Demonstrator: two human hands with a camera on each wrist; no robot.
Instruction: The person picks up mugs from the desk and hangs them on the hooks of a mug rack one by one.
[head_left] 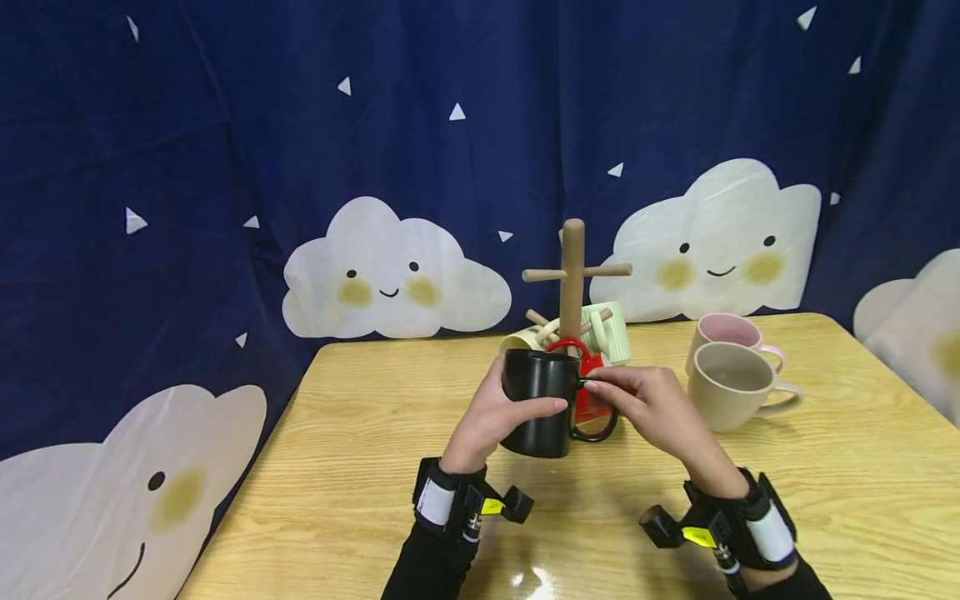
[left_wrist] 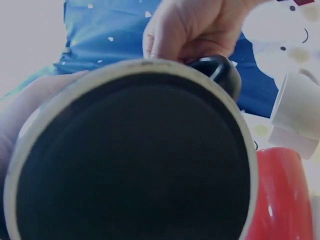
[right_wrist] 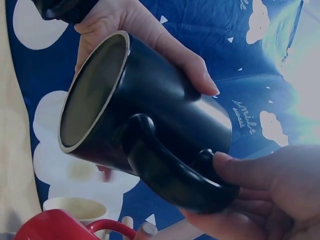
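A black mug (head_left: 536, 417) is held up above the table, in front of the wooden mug rack. Around its body curls my left hand (head_left: 491, 412), thumb across the near side. My right hand (head_left: 652, 404) pinches the top of the handle (right_wrist: 170, 170) between thumb and fingers. The mug's underside (left_wrist: 135, 165) fills the left wrist view. Behind it stands the rack (head_left: 572, 283), two upper pegs bare. A red mug (left_wrist: 282, 195), a cream mug (head_left: 519, 340) and a pale green mug (head_left: 618, 333) are at its lower part; the black mug partly hides the red one.
To the right, a beige mug (head_left: 723, 400) and a pink mug (head_left: 723, 329) stand close together on the wooden table (head_left: 360, 467). A dark blue curtain (head_left: 420, 100) with clouds hangs behind the table's back edge.
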